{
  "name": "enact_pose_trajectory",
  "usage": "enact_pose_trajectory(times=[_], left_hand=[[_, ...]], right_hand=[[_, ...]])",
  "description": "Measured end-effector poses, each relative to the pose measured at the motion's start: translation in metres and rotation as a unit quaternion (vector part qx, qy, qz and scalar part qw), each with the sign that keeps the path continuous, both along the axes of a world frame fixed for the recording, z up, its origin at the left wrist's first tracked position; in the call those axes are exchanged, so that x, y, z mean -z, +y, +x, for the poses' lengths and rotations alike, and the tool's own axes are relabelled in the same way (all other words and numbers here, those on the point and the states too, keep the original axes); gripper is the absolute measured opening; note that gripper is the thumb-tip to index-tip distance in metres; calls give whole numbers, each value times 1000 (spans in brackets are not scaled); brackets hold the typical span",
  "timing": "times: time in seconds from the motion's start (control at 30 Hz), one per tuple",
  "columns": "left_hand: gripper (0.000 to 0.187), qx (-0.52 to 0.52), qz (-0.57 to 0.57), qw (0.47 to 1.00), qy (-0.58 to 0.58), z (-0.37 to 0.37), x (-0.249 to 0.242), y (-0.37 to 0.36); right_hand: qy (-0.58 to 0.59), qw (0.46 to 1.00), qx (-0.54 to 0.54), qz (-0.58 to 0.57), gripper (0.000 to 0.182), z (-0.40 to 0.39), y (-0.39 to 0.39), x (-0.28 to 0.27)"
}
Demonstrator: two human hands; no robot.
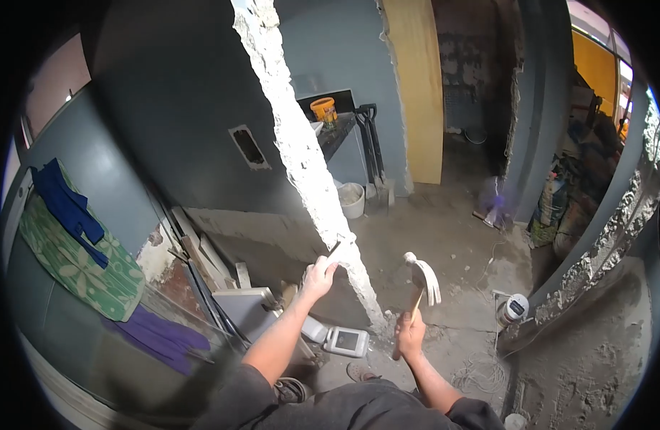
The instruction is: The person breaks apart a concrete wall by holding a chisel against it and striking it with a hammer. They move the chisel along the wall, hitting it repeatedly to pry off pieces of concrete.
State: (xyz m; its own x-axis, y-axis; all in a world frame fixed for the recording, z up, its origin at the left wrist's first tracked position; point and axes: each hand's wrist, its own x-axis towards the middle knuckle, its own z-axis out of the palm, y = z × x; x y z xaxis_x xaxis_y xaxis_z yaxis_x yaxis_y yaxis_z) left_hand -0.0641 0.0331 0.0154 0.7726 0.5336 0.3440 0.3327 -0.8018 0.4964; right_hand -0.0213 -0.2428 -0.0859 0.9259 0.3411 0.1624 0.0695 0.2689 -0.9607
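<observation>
My left hand [319, 278] is closed round a short dark chisel [335, 249], whose tip is at the rough, brightly lit broken edge of the wall [308, 165]. To the right, my right hand [410, 332] grips the wooden handle of a claw hammer [421, 279]. The hammer's head is raised and stands apart from the chisel and the wall edge. Below and between my hands, a white case with a grey panel [346, 342] lies on the floor near my feet.
Boards [201, 254] lean at the left wall beside hanging cloths [86, 251]. Two shovels [373, 150] and a white bucket [351, 201] stand beyond the wall edge. A white tub [515, 308] and coiled wire [480, 374] are on the floor at right.
</observation>
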Motion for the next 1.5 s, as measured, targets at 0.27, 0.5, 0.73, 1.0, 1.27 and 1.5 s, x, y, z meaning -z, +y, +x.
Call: enact_pose_trajectory(times=[0.27, 0.5, 0.73, 1.0, 1.27, 1.5], left_hand=[[29, 11, -3, 999, -42, 2, 2, -2], [29, 32, -21, 998, -45, 1, 4, 10], [33, 75, 12, 995, -69, 1, 7, 25], [31, 65, -17, 997, -31, -1, 7, 33], [33, 61, -6, 998, -30, 0, 13, 29], [39, 36, -19, 999, -32, 2, 24, 30]], right_hand=[[-133, 983, -41, -118, 40, 20, 118, 11], [-231, 966, -34, 110, 39, 6, 112, 52], [-98, 985, -99, -105, 42, 28, 105, 1], [-147, 961, -125, -196, 36, 40, 120, 19], [-241, 962, -46, -118, 33, 43, 121, 42], [-308, 951, 17, -39, 32, 49, 121, 36]])
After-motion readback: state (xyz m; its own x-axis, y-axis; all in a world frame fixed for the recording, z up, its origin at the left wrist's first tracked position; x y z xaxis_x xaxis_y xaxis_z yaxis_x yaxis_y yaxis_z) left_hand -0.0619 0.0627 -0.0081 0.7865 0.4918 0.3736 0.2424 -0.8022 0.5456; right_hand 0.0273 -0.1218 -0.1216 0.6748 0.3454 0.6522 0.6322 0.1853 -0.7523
